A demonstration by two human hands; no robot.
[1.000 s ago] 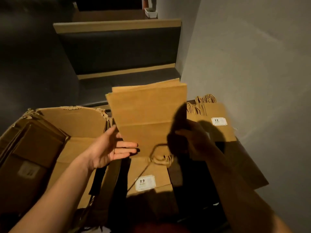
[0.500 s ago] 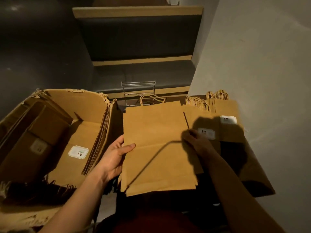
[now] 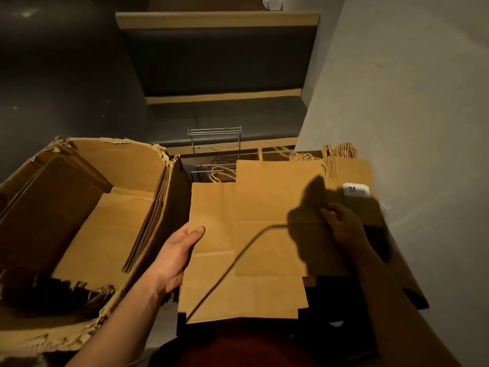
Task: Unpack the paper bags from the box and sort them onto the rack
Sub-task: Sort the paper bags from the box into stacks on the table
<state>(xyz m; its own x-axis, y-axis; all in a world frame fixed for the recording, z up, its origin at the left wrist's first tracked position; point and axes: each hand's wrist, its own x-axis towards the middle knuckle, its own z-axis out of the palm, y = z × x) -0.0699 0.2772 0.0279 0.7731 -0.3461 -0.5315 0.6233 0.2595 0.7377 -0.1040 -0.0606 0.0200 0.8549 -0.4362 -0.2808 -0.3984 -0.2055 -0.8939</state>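
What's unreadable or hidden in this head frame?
- Right hand: deep shadow, so its grip on the paper bags is unclear.
- White label: print too small to read.
- Wire rack: lower part hidden behind the bags.
- Cardboard box: near corner dark and cut off by the frame edge.
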